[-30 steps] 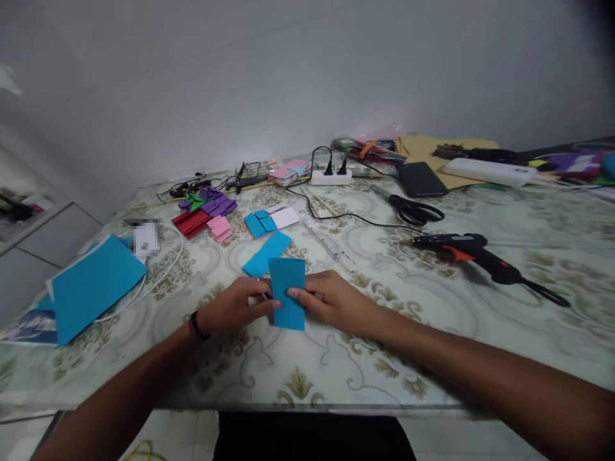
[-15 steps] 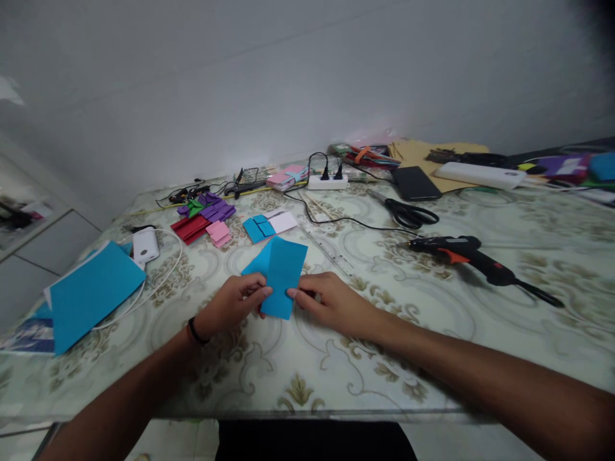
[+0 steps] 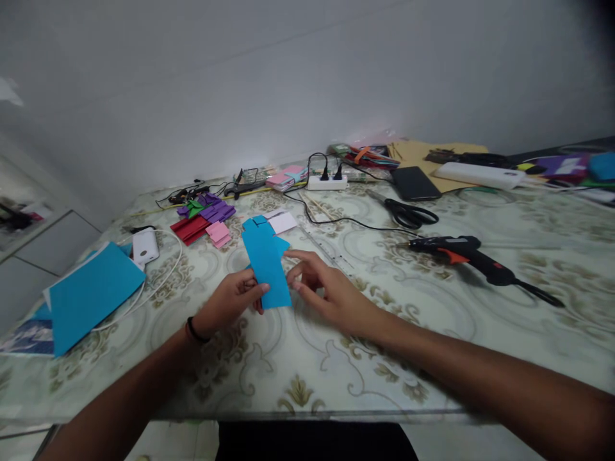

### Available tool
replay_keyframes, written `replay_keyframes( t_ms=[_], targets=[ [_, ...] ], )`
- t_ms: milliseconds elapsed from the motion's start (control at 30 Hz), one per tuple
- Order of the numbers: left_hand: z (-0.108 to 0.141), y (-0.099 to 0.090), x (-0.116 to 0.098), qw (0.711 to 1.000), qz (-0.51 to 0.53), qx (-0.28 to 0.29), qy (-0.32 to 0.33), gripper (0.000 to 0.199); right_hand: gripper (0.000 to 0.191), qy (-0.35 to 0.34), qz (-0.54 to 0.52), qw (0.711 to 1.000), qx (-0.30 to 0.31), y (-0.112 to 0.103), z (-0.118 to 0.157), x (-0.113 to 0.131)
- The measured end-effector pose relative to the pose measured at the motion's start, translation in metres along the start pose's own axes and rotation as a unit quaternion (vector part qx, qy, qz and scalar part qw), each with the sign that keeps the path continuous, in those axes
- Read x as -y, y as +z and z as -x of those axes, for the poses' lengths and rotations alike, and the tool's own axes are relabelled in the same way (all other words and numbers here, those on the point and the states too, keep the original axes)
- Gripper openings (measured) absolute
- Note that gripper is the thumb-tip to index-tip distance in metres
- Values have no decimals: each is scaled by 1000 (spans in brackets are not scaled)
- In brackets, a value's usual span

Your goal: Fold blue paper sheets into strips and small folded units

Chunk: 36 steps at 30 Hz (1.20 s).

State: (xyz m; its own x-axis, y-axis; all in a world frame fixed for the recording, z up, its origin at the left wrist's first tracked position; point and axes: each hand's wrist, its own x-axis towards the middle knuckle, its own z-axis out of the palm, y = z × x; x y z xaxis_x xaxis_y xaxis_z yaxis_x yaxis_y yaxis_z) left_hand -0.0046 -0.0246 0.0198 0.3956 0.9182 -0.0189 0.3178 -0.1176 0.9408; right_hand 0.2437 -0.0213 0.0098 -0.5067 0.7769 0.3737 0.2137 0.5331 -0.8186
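A folded piece of blue paper (image 3: 267,266) is held above the table, with a pointed flap showing at its right side. My left hand (image 3: 239,292) pinches its lower left edge, thumb on top and fingers partly behind. Close to its right edge is my right hand (image 3: 327,288), fingers apart and curved, holding nothing. Just beyond the held paper lie a small folded blue piece (image 3: 259,222) and a white piece (image 3: 283,222). Folded red (image 3: 191,229), pink (image 3: 218,234) and purple (image 3: 218,210) paper pieces are to their left.
Blue sheets (image 3: 93,294) and a white device (image 3: 145,246) with a cable lie left. At the right are a glue gun (image 3: 461,253), scissors (image 3: 408,213) and a dark phone (image 3: 416,184). A power strip (image 3: 327,183) stands near the wall, and a clear ruler (image 3: 327,250) lies centrally.
The blue paper has turned, its top now leaning left and its flap pointing right. My right hand has let go of its edge, and its fingers have spread.
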Motion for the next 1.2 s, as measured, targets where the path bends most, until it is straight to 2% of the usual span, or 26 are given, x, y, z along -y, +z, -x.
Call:
replay_keyframes(
  t_ms=[67, 233, 300, 500, 567, 667, 767, 867, 1000, 1200],
  targets=[
    [-1, 0, 1, 1000, 30, -4, 0, 49, 59, -21, 12, 1000, 16, -1, 0, -1],
    [0, 1, 2, 997, 58, 44, -13, 51, 36, -92, 34, 994, 44, 2, -2, -3],
    [0, 1, 0, 997, 55, 51, -11, 48, 32, -95, 17, 994, 45, 2, -2, -2],
    [0, -2, -2, 1000, 22, 6, -6, 50, 26, -97, -1, 990, 98, 0, 0, 3],
    [0, -2, 0, 1000, 18, 17, -11, 50, 22, -76, -6, 992, 99, 1, 1, 2],
    [0, 0, 3, 999, 12, 39, -17, 51, 12, 0, -35, 998, 47, 2, 2, 0],
    [1, 1, 2, 999, 4, 50, -21, 50, 21, 60, -75, 995, -4, 2, -1, -3],
    [2, 1, 1, 998, -1, 59, -11, 48, 25, 89, -75, 993, -2, 0, -4, -2],
    [3, 1, 4, 998, -16, 54, -9, 47, 43, 59, -32, 996, 65, -2, -5, 2],
    [3, 1, 7, 998, -24, 57, -25, 48, 44, 32, -2, 997, 76, -3, -4, 5]
  ],
)
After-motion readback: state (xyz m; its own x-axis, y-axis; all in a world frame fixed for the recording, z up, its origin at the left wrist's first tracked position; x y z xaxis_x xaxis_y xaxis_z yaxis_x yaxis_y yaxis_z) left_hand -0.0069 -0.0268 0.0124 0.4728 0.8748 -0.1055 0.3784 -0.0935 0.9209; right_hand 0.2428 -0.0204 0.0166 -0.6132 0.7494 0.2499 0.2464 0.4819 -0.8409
